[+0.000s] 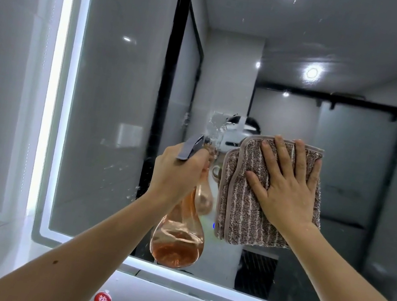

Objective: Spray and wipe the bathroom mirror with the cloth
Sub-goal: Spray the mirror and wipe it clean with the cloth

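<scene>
Hands: left (176,173) grips bottle (179,236); right (284,185) presses cloth (242,210)

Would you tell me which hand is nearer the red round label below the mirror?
Left. The left hand, gripping the spray bottle, is above the red label, slightly right; the right hand, flat on the cloth, is farther right.

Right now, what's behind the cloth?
The mirror. The right hand presses the cloth flat on the glass. Whether that covered patch is wet or dirty cannot be seen.
</scene>
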{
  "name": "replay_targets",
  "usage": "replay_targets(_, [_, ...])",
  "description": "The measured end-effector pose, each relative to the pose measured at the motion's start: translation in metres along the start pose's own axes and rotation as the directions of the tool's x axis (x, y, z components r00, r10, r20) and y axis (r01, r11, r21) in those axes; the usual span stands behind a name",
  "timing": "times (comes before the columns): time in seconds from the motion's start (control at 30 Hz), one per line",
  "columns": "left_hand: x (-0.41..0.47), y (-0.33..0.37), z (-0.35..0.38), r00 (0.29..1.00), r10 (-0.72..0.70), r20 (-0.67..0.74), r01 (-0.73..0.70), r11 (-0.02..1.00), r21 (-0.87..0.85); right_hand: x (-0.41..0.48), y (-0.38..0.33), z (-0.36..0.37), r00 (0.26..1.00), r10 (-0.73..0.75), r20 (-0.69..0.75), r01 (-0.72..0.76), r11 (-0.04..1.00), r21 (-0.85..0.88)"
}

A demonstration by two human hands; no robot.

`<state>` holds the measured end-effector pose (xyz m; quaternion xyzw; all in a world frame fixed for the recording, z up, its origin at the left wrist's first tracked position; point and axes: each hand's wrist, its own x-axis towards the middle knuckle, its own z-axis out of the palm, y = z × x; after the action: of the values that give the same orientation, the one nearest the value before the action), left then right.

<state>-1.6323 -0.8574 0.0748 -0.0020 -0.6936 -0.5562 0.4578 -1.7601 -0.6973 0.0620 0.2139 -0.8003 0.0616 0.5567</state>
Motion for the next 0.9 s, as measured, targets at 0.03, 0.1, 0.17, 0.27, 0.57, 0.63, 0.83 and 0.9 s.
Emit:
replay_targets(0.03, [0.000,-0.001,0.000,1.000,-0.002,-0.010,0.002,1.000,0.009,0.000,0.000,0.000,1.000,-0.001,0.003,0.001,1.000,-0.003])
replay_targets(0.1, [0.001,-0.002,-0.002,1.000,-0.017,-0.016,0.017,1.000,0.017,0.000,0.000,0.000,1.000,-0.006,0.008,0.006,1.000,-0.008])
replay_targets(0.17, [0.000,-0.003,-0.002,1.000,-0.024,0.011,0.024,1.000,0.020,0.000,0.000,0.000,1.000,-0.004,0.010,0.004,1.000,-0.009])
replay_targets(0.27, [-0.001,-0.003,-0.002,0.999,0.022,0.027,-0.024,0.998,0.055,0.000,0.000,0.001,1.000,-0.001,0.017,0.001,1.000,-0.013])
replay_targets(0.57, [0.007,-0.004,-0.006,0.998,0.036,-0.056,-0.037,0.999,-0.017,0.001,-0.002,0.000,1.000,0.008,0.004,-0.008,1.000,-0.019])
replay_targets(0.63, [0.011,-0.006,-0.012,0.999,0.022,-0.038,-0.021,1.000,0.019,0.004,-0.006,0.000,1.000,0.017,0.002,-0.017,1.000,-0.018])
replay_targets(0.83, [0.031,-0.011,-0.036,0.999,-0.025,-0.020,0.026,0.997,0.073,0.064,-0.038,-0.014,1.000,-0.028,0.006,0.029,0.999,-0.020])
replay_targets(0.9, [0.038,-0.012,-0.044,1.000,0.002,-0.022,0.000,0.997,0.072,0.087,-0.060,-0.016,0.999,-0.030,-0.025,0.030,1.000,-0.004])
